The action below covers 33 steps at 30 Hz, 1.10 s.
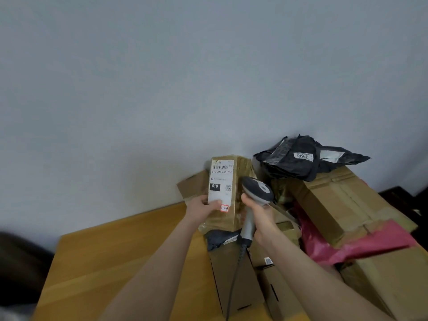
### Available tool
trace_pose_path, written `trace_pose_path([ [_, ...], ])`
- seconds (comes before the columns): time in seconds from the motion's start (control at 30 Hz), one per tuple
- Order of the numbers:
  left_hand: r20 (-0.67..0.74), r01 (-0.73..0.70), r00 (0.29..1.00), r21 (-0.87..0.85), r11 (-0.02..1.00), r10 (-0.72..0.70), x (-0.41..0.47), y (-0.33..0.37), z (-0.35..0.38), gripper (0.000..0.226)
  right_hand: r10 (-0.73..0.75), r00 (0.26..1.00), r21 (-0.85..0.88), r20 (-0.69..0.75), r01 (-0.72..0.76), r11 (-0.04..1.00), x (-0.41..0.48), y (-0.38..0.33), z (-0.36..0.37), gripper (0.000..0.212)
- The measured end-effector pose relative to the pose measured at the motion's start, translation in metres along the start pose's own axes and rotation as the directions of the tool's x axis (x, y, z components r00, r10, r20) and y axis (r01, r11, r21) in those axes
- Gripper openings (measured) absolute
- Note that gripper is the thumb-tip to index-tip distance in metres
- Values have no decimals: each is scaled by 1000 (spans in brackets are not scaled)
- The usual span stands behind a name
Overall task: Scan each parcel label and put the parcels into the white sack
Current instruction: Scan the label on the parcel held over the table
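Note:
My left hand (203, 208) grips a tape-wrapped brown parcel (240, 181) upright, thumb on its white label (221, 184) marked 010, which faces me. My right hand (259, 216) holds a grey barcode scanner (256, 191) by its handle; the scanner head sits just right of the label, and its black cable (234, 281) hangs down. No white sack shows in this view.
A heap of parcels fills the right: black poly bags (301, 161) on top, a long brown box (335, 205), a pink mailer (361, 244) and smaller cartons (234, 274) below my hands. All rest on a wooden table (111, 262) against a pale wall.

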<state>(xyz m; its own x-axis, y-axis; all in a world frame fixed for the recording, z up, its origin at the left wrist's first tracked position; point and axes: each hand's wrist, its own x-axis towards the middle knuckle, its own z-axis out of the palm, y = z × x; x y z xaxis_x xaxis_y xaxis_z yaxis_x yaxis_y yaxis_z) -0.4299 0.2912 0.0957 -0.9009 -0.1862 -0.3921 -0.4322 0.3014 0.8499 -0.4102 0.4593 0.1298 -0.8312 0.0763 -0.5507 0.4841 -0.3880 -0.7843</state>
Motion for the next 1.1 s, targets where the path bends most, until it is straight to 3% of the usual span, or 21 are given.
trace_pose_path([
  [0.07, -6, 61, 998, -172, 983, -63, -3, -3, 2, 39, -5, 999, -36, -31, 4, 999, -2, 5, -2, 42],
  [0.13, 54, 118, 993, -343, 932, -106, -10, -2, 1, 33, -31, 997, -68, -70, 26, 997, -5, 7, -6, 39],
  [0.27, 259, 173, 965, -497, 850, -46, -32, -5, -10, 35, -15, 994, -43, -111, 10, 999, -24, 13, -14, 42],
  [0.43, 297, 115, 955, -387, 915, 5, -77, -13, -25, 65, -30, 996, -47, -85, 26, 999, -64, 26, -25, 27],
  [0.6, 275, 126, 959, -195, 973, -69, -142, -29, -34, 44, -68, 997, -131, -42, 62, 989, -118, 51, -45, 19],
  [0.8, 237, 117, 970, -264, 957, -53, -226, -57, -43, 29, -96, 995, -222, 15, 97, 970, -185, 81, -58, 16],
  [0.93, 96, 64, 995, -314, 947, -35, -262, -88, -56, 66, -114, 993, -286, 37, 120, 951, -217, 104, -61, 19],
  [1.1, 5, 24, 1000, -367, 930, -24, -283, -121, -83, 70, -77, 977, -279, 200, 133, 951, -277, 117, -49, 13],
])
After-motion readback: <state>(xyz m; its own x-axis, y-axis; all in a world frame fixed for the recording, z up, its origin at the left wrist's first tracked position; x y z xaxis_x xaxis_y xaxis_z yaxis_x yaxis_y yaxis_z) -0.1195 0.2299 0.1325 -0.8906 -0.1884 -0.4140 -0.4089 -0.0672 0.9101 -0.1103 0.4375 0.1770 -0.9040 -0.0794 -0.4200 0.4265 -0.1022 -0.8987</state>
